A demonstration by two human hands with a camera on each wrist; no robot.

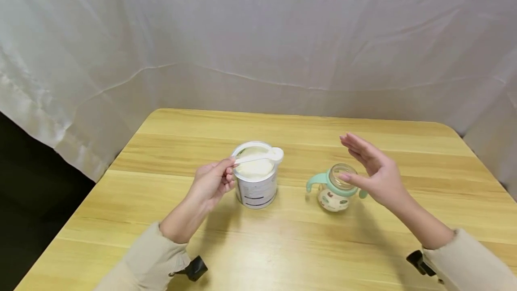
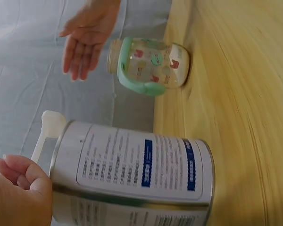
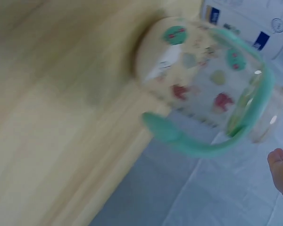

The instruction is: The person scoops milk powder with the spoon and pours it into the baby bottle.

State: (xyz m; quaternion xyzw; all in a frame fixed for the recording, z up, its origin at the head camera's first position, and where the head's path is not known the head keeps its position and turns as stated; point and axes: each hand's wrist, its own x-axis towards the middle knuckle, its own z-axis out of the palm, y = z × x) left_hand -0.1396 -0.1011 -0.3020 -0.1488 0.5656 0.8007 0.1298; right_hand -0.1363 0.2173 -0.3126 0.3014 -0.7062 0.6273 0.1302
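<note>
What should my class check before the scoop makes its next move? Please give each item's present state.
1. Scoop secured: ok. The left hand pinches the white scoop by its handle.
2. Can open: ok. Pale powder shows inside the can.
3. Scoop evenly filled: cannot tell, white against white.
4. Bottle upright: ok. The bottle stands on the table.
5. Bottle mouth uncovered: ok. No lid is on it.
6. Bottle steadied: not ok. The right hand is near its mouth, gripping nothing.
</note>
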